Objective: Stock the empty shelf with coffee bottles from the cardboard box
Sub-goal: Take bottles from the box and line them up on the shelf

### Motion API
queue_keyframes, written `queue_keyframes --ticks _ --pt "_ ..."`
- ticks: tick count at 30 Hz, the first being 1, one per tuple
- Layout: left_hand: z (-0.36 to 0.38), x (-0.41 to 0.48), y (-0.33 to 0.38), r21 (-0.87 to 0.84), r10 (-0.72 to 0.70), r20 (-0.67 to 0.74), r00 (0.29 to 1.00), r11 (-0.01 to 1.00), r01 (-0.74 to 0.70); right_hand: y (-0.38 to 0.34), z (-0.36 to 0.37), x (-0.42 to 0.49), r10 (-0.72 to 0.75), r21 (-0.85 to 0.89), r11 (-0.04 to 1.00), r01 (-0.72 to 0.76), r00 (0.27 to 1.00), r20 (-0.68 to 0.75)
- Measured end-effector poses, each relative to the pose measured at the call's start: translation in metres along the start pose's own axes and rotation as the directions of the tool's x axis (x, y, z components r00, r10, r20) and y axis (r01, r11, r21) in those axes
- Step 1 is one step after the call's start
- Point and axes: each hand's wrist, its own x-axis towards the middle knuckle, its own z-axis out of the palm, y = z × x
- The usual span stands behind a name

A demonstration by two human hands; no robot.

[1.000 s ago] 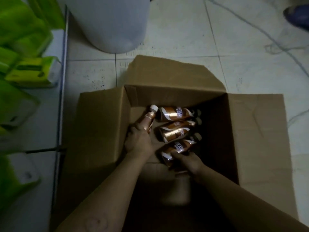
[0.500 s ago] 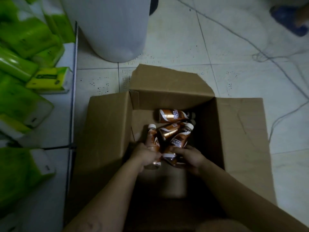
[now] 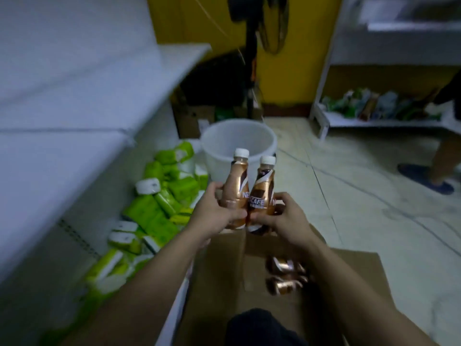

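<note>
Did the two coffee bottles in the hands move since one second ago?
Yes. The left hand and right hand now hold the two coffee bottles upright above the cardboard box; earlier they lay inside it.

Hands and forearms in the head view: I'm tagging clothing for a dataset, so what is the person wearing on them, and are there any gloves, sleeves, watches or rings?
Nothing shows on either. The left hand and right hand are bare, without gloves. Both forearms are uncovered as far as the frame's lower edge, so no sleeve is in view. No watch, bracelet or ring can be made out, though the picture is dim and slightly blurred.
</note>
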Motion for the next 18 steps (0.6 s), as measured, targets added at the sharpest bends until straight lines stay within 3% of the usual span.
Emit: queue_keyframes --ticks 3,7,9,14,18 --pt "-0.065 -0.033 0.064 0.058 0.148 -0.156 0.977 0.988 -0.140 -0.086 0.032 -0.012 -0.230 -0.018 0.973 0.229 0.973 -0.006" --pt "-0.129 -0.089 0.132 0.095 0.286 -0.468 0.836 0.957 -0.275 -0.195 0.070 -0.034 -0.456 0.009 0.890 0.456 0.889 0.040" --pt "-0.160 -0.114 0.159 0.191 0.344 -0.482 0.806 0.939 -0.287 -0.237 0.082 -0.043 -0.546 0.000 0.837 0.547 0.835 0.063" --pt "-0.241 -0.176 0.202 0.359 0.446 -0.478 0.757 0.886 -0.295 -0.307 0.124 -0.061 -0.619 0.094 0.783 0.614 0.758 0.206" --pt "-0.289 -0.228 0.197 0.463 0.424 -0.551 0.719 0.872 -0.160 -0.338 0.190 -0.089 -0.640 0.157 0.754 0.638 0.660 0.392"
